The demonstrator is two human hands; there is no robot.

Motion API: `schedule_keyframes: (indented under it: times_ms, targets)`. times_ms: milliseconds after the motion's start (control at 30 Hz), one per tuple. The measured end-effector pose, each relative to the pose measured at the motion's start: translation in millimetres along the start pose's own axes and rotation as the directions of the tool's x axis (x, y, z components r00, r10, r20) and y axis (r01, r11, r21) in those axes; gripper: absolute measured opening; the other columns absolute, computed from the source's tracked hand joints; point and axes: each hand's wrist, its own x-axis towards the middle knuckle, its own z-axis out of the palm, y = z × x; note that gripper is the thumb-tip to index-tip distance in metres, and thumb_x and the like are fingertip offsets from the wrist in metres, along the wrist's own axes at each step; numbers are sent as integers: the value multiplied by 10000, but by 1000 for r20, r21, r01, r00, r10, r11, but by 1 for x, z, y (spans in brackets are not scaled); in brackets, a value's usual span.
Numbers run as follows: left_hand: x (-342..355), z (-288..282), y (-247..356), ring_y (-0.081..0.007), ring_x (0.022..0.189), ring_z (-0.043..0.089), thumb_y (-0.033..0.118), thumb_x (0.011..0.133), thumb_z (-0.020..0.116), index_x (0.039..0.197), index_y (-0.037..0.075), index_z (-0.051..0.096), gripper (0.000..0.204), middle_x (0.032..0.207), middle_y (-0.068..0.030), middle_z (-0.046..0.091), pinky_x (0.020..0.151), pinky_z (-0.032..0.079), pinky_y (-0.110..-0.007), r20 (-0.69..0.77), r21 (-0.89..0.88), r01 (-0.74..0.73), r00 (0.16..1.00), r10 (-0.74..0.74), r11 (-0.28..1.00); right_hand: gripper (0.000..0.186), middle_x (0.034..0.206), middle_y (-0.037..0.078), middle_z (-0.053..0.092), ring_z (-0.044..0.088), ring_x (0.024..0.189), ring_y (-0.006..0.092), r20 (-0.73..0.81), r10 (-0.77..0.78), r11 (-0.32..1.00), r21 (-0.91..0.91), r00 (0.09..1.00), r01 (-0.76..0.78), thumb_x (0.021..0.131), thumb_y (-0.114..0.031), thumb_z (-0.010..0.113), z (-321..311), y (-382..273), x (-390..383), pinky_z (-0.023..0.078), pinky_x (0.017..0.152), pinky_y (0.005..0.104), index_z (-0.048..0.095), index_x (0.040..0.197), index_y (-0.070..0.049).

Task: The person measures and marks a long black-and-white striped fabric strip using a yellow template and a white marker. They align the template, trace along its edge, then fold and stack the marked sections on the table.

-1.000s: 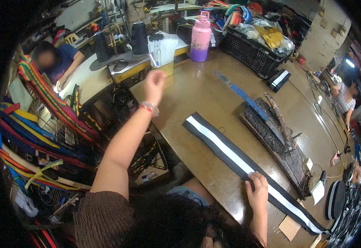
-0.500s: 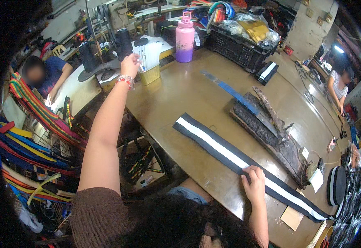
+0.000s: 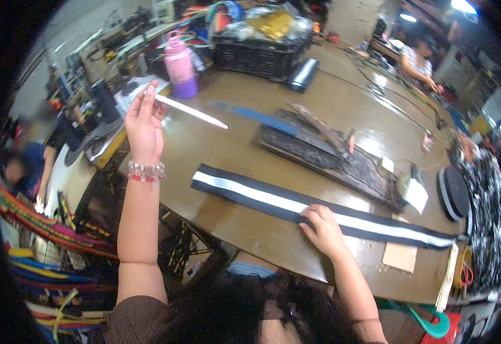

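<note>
A slim white pen with a pinkish end is pinched in the fingers of my left hand, raised above the table's left side. Its far end points right and slightly down. Across the table lies a long black strap with a broad white stripe down its middle. My right hand is on the strap, its bent fingers and thumb at the near edge. The strap's right end reaches the table's right edge, near a rolled coil of similar strap.
Behind the strap lie a dark, worn board and a blue blade-like strip. Farther back stand a pink-purple bottle and a black crate. Orange-handled scissors hang at right. Co-workers sit at far left and far right.
My left hand has come away from the yellowish container with the white pen in it. My right hand stays on the strap. The whole view has turned to the right.
</note>
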Motion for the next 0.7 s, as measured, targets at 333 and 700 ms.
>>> schedule_keyframes:
  times_ms: [333,700]
  targets:
    - [-162,141,-64,-140,840,591,72,872,636,1085,-22,616,234,964,-70,571,706,495,-226,819,143,98,547,-173,985,371,689,112,648,614,621,232,144,176,804,550,974,-226,860,-363,646,-69,-30,-2,491,631,370,652,1076,-62]
    - [-188,53,-128,-360,1311,400,262,766,728,1217,136,614,482,1356,-111,499,1097,269,-530,834,476,-528,17,-552,703,282,913,106,671,673,816,241,-582,679,558,14,447,-829,901,-180,507,-180,160,-176,549,651,370,623,1158,-169]
